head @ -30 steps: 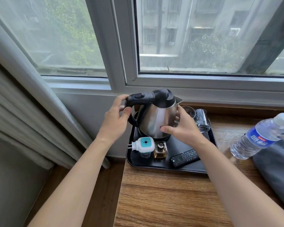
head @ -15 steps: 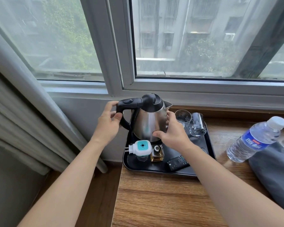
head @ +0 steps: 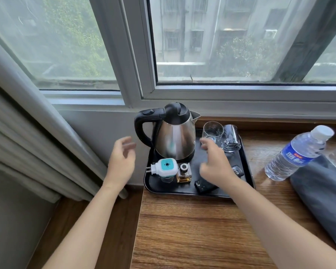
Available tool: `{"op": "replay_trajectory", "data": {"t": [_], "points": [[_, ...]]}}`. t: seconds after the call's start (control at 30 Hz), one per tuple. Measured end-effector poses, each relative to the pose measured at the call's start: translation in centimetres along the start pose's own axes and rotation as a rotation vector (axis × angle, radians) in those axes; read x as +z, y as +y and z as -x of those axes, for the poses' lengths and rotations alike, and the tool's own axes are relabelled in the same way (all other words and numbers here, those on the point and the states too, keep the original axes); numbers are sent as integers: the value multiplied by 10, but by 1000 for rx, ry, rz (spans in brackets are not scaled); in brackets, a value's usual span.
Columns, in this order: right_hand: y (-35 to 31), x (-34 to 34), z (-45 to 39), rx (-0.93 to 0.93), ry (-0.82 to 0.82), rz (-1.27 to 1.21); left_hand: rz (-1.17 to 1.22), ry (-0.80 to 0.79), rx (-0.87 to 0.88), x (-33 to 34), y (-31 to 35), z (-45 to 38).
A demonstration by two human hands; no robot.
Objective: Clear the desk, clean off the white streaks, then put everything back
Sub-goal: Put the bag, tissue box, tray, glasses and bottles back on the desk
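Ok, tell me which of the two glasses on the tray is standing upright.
The left glass, right beside the kettle, stands mouth up. The other glass, to its right, is tipped with its mouth facing forward, leaning against the first.

A grey curtain (head: 27, 136) hangs at nine o'clock. The window (head: 221, 45) fills twelve o'clock, with a building (head: 202, 26) and trees (head: 244, 57) beyond its glass.

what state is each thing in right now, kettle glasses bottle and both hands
kettle: upright on the black tray, lid shut, nobody holding it
near glass: upright, looks empty
far glass: on the tray beside it, looks empty
water bottle: capped, leaning on the grey cloth
left hand: open, holds nothing, beside the kettle handle
right hand: open, holds nothing, above the tray
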State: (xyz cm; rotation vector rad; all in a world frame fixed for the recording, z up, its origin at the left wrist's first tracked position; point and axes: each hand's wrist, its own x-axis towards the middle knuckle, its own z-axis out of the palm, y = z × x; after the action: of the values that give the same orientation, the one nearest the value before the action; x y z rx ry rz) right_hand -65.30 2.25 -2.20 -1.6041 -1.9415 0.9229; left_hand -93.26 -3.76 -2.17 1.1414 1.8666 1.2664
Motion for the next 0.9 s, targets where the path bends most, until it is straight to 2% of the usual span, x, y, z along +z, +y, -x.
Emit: {"op": "replay_trajectory", "data": {"t": [0.07, 0.17, 0.23, 0.33, 0.57, 0.9], "points": [[12, 6, 20, -40, -65, 184, -63, -44, -7, -2, -11, 25], [22, 22, 34, -76, -97, 232, -202, -186, -2, 1, -22, 56], [22, 32, 33, -102, -93, 258, -292, -214, 18, 9, -29, 66], [19, 43, 29, -98, -56, 250, -364, -151, 52, 27, -33, 67], [23, 39, 23, -60, 24, 237, -311, 2, -16, 63, -37, 59], [23, 33, 24, -27, -15, 241, -352, -4, -3, 75, -42, 51]]}}
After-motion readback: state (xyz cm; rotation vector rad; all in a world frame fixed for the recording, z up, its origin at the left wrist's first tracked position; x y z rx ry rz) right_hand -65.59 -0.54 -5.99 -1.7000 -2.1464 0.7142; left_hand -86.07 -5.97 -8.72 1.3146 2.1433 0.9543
